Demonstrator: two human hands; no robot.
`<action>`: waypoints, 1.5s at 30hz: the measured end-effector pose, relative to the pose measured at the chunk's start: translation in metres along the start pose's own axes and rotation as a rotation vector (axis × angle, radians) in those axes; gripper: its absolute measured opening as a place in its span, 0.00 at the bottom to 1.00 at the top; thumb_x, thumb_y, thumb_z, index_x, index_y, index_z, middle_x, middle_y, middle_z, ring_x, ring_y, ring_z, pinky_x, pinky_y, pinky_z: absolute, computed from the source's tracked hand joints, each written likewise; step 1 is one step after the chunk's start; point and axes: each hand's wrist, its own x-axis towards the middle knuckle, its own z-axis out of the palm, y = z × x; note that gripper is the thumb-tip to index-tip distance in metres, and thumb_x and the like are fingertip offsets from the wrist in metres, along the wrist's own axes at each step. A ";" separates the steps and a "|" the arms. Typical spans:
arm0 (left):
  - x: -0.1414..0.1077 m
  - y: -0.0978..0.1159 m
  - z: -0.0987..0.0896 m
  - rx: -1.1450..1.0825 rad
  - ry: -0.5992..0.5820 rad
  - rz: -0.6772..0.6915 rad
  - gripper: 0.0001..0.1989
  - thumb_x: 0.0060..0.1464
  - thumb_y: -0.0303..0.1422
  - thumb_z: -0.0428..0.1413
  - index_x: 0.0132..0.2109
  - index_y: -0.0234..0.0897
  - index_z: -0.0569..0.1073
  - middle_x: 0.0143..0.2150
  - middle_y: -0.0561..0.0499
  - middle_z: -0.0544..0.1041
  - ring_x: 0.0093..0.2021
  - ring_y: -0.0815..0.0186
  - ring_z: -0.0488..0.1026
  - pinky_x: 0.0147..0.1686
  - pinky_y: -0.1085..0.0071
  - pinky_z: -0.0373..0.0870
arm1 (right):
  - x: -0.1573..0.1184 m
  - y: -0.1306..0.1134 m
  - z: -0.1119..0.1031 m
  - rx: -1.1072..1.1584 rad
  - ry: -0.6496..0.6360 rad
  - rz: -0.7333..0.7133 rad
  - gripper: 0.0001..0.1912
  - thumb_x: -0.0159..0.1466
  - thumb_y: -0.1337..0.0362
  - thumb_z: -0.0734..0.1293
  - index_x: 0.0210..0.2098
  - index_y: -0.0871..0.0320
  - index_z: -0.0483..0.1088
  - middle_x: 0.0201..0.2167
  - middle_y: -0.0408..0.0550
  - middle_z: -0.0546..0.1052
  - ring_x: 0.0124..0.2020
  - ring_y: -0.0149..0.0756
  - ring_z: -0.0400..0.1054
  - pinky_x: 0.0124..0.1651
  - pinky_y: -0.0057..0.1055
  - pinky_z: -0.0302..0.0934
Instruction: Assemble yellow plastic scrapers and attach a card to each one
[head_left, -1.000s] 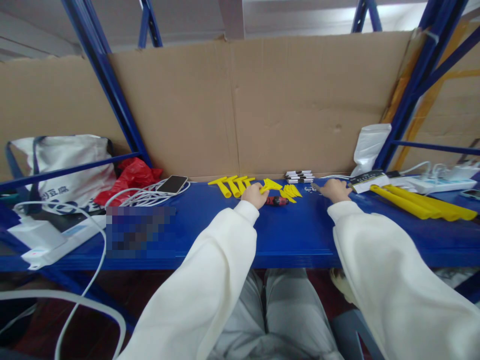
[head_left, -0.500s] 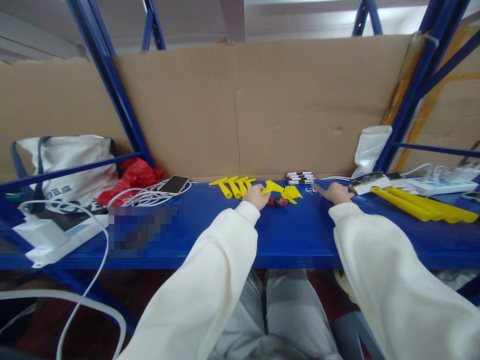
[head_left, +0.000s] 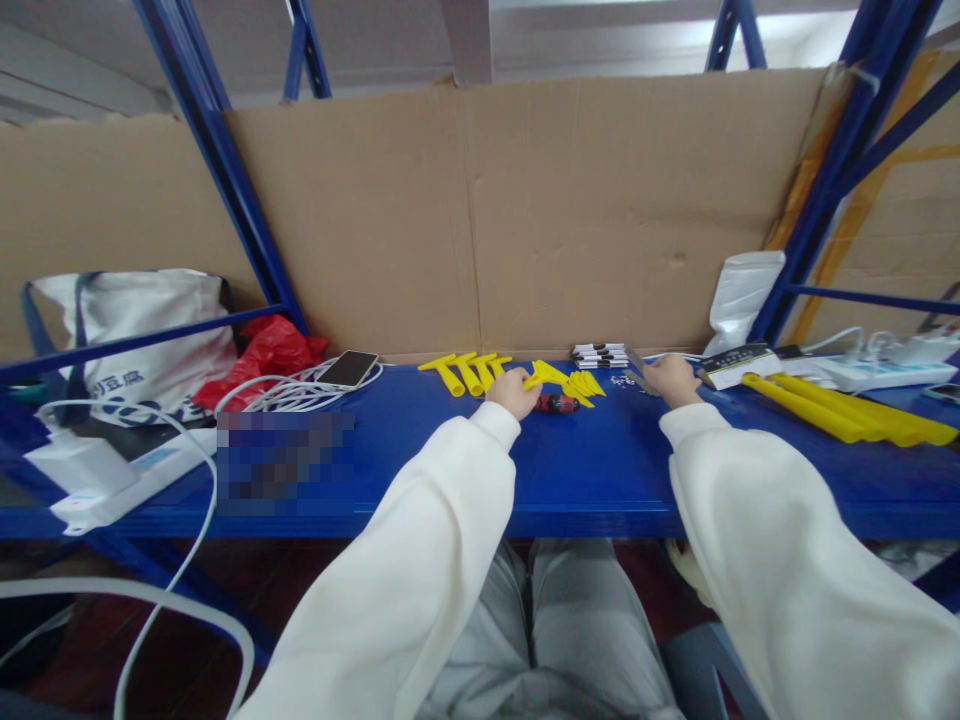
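Observation:
My left hand [head_left: 512,393] is closed around a yellow plastic handle-like part [head_left: 533,381], whose tip pokes out past the fingers. My right hand [head_left: 673,380] pinches a thin, flat grey blade-like strip [head_left: 634,362], which tilts up to the left. Between the hands are a red-and-black tool [head_left: 557,403], lying on its side, and several small yellow wedge-shaped pieces [head_left: 586,384]. Tiny silvery bits [head_left: 621,380] are scattered just left of my right hand. Behind them sits a stack of white-and-black packets [head_left: 600,356].
Yellow T-shaped parts [head_left: 471,376] stand left of my left hand. Long yellow tubes [head_left: 832,410] and a black-and-white box [head_left: 739,366] lie to the right. A phone [head_left: 349,369], coiled white cable [head_left: 289,397] and power strip [head_left: 142,485] are on the left. Cardboard [head_left: 525,220] walls the back.
My right hand has shifted slightly left and away from me, and the strip in it now tilts more steeply beside the packets. The left hand stays where it was.

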 end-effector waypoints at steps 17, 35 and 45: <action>-0.003 0.004 -0.003 0.065 -0.021 0.008 0.13 0.59 0.38 0.58 0.48 0.38 0.78 0.51 0.45 0.80 0.53 0.58 0.76 0.53 0.67 0.70 | -0.061 -0.056 0.019 0.812 -0.486 -0.228 0.09 0.55 0.65 0.72 0.22 0.59 0.69 0.21 0.44 0.72 0.25 0.30 0.64 0.32 0.28 0.57; -0.002 0.006 -0.002 0.027 0.017 0.028 0.09 0.58 0.36 0.59 0.45 0.39 0.77 0.49 0.46 0.81 0.53 0.59 0.76 0.52 0.68 0.70 | -0.076 -0.064 0.022 0.753 -0.468 -0.241 0.13 0.50 0.60 0.74 0.20 0.58 0.68 0.20 0.42 0.70 0.25 0.29 0.61 0.31 0.27 0.54; -0.002 0.005 -0.002 0.002 0.018 0.041 0.08 0.58 0.35 0.59 0.44 0.40 0.77 0.48 0.47 0.81 0.53 0.59 0.76 0.52 0.67 0.71 | -0.078 -0.066 0.022 0.757 -0.461 -0.207 0.12 0.51 0.64 0.74 0.18 0.58 0.67 0.18 0.42 0.69 0.23 0.29 0.59 0.28 0.27 0.51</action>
